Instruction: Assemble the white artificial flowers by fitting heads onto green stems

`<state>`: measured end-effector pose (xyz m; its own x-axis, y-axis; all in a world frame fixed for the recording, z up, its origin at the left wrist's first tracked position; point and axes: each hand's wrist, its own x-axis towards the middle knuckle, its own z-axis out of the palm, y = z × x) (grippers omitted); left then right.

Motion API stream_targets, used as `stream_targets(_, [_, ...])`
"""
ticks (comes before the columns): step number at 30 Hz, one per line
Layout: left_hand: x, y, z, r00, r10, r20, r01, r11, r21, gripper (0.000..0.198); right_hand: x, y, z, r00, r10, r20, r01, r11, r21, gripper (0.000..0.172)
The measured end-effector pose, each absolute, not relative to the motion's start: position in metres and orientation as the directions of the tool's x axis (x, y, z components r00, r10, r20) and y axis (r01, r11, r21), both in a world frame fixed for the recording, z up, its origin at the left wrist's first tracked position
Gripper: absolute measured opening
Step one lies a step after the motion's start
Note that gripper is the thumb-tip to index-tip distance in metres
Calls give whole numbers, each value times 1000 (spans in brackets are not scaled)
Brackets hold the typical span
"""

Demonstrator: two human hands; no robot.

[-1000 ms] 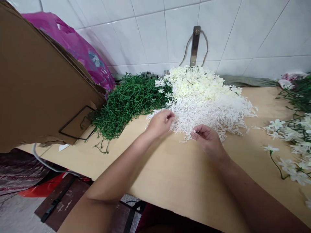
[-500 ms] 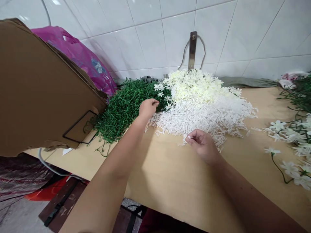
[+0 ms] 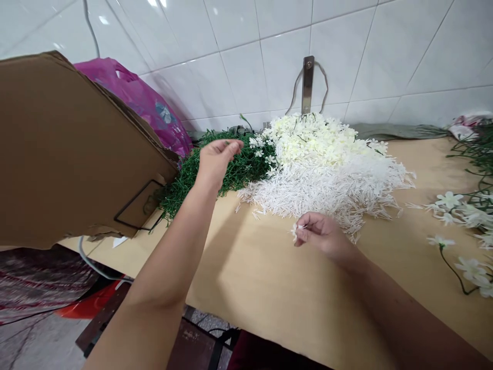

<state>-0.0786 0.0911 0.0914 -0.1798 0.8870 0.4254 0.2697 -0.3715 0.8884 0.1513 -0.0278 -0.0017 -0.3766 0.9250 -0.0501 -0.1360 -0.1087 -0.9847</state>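
My left hand is raised above the heap of green plastic stems, its fingers pinched on one green stem that curls up behind them. My right hand hovers over the wooden table just in front of the pile of white plastic stamens, thumb and forefinger pinched on one small white stamen piece. Behind the stamens lies a mound of cream flower heads.
A big cardboard sheet leans at the left, with a pink bag behind it. Finished white flowers on green stems lie at the right edge. A tiled wall with a metal bracket backs the table.
My left hand left the white stamen pile, went left to the green stems and has lifted one up. My right hand drew slightly back with its white piece.
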Motion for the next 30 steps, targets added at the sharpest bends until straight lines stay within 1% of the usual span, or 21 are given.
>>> stream_targets(2, [-68,64,80,14,968,252,162,-251,954,20,148,-31,-3,-519,846,-118,-114,-205,-972,36])
stream_targets(3, [-62,50,73,106,977,183,121,-195,973,23,148,-32,-4,-548,825,-143,-93,-229,-969,37])
stream_targets(4, [-57,37,66,188,973,133,95,-152,984,25,149,-31,-6,-547,822,-157,-75,-235,-969,37])
stream_targets(6, [-45,16,52,316,948,29,95,-62,994,26,154,-26,-8,-478,863,-163,-77,-226,-971,38])
stream_targets(9, [-32,-2,35,435,897,-82,148,18,989,25,167,-18,-8,-303,940,-155,-203,-223,-953,38])
stream_targets(11, [-25,-6,26,470,874,-124,180,42,983,24,173,-14,-7,-219,966,-139,-305,-203,-930,39])
stream_targets(13, [-21,-7,16,504,847,-172,208,74,975,27,174,-13,-5,-217,967,-134,-341,-204,-918,39])
stream_targets(15, [-20,-6,8,552,803,-226,208,130,970,31,170,-14,-4,-263,956,-131,-318,-215,-923,37])
stream_targets(17, [-21,-7,3,598,762,-251,193,167,967,34,166,-16,-4,-296,949,-111,-280,-197,-939,35])
stream_targets(19, [-23,-7,1,623,742,-249,192,164,968,34,164,-16,-6,-307,948,-88,-248,-169,-954,34])
stream_targets(25, [-25,-5,4,664,731,-159,204,27,979,34,163,-16,-7,-378,925,-37,-208,-124,-970,30])
stream_targets(30, [-22,-5,-2,661,738,-138,210,-5,978,36,160,-18,-4,-422,906,-20,-199,-114,-973,30])
